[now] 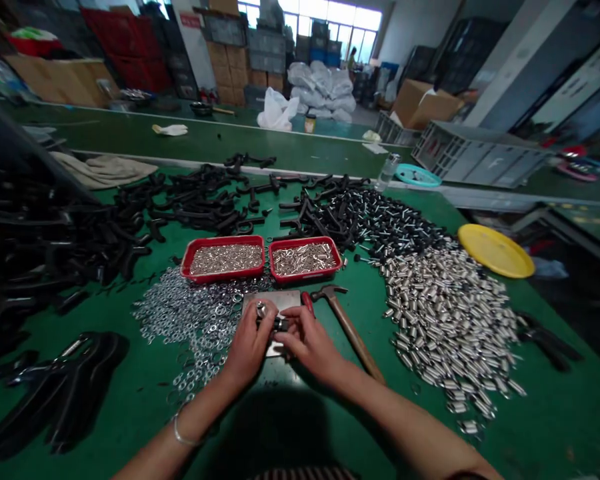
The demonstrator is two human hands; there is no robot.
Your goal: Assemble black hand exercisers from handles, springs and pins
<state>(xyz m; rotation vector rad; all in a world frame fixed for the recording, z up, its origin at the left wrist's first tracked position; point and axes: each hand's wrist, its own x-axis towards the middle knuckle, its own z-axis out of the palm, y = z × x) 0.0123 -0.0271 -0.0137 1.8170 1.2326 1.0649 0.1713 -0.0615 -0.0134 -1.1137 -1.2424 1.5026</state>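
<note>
Both hands meet over a small metal plate (291, 301) on the green table. Between the fingers of my left hand (250, 340) is a small black and silver part (279, 324), with a shiny round end near the thumb. My right hand (307, 337) closes its fingertips on the other side of the same part. Just beyond the hands sit two red trays, one with tiny metal pins (225, 260) and one with small metal pieces (303, 259). A claw hammer (350, 327) lies right of the plate, beside a red handle (307, 301).
Silver springs (445, 313) are heaped at the right, near a yellow plate (496, 251) and black-handled pliers (547, 340). Metal rings (185, 310) spread at the left. Black parts (195, 200) pile along the back and left. Screws (390, 217) lie behind the springs.
</note>
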